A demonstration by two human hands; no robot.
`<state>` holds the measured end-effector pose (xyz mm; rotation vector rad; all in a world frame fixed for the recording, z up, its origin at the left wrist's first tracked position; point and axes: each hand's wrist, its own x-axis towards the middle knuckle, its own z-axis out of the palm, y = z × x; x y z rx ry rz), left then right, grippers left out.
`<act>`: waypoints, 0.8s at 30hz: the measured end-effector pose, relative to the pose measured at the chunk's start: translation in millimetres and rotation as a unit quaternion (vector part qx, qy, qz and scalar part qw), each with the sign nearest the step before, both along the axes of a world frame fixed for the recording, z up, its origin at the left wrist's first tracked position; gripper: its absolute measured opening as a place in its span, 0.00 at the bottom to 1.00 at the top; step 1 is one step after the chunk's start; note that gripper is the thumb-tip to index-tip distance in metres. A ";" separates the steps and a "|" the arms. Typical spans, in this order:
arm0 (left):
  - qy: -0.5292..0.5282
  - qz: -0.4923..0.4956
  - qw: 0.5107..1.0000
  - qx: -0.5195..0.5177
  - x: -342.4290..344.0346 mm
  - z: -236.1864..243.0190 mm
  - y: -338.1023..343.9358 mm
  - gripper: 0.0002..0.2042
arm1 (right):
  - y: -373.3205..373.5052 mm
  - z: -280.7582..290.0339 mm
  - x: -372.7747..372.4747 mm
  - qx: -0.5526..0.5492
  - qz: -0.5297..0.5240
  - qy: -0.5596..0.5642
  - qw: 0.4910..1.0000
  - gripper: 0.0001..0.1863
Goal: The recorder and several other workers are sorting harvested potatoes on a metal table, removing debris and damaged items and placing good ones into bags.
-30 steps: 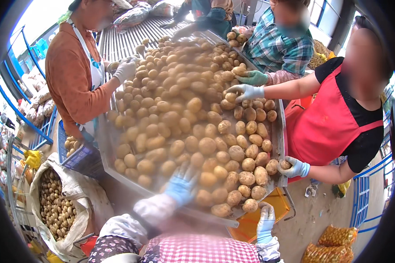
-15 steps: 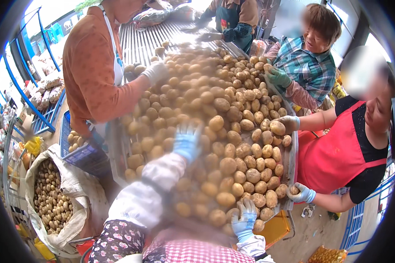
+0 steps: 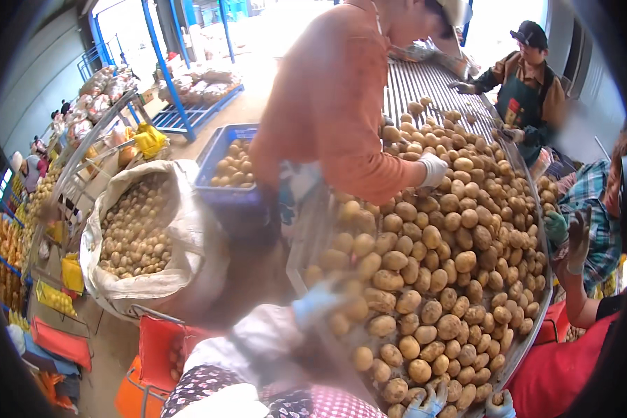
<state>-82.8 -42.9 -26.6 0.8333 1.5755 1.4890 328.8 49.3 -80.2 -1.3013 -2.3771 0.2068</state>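
Observation:
Potatoes lie heaped over a metal sorting table. At the table's left edge my left hand, in a light blue glove, is smeared by motion; its fingers and anything in them cannot be made out. The blue-gloved right hand rests on potatoes at the near edge, fingers spread apart, partly cut off by the frame's lower rim. Close to it, a co-worker's gloved hand holds a potato. Across the heap, another person's white-gloved hand reaches over the potatoes.
A large white sack of small potatoes stands left on the floor, beside a blue crate with potatoes. Orange-red containers stand near my left arm. Co-workers line both sides of the table. Slatted metal rollers run at its far end.
The view has turned left, bringing more of the sack and floor in. My left hand has moved off the heap to the table's left edge. My right hand stays on the near potatoes.

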 end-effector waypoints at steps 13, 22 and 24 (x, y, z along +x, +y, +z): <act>-0.088 0.409 0.900 0.119 -51.6 -5.7 -98.8 0.22 | -2.9 14.6 -14.2 -0.046 -0.007 0.017 0.999 0.15; 0.648 -0.043 0.750 -0.125 21.4 -21.5 61.3 0.42 | -17.4 38.7 5.6 0.002 -0.047 0.175 0.983 0.05; 0.622 -0.108 0.762 -0.146 42.7 -20.3 73.5 0.43 | -22.0 38.0 19.4 -0.008 -0.059 0.188 0.980 0.06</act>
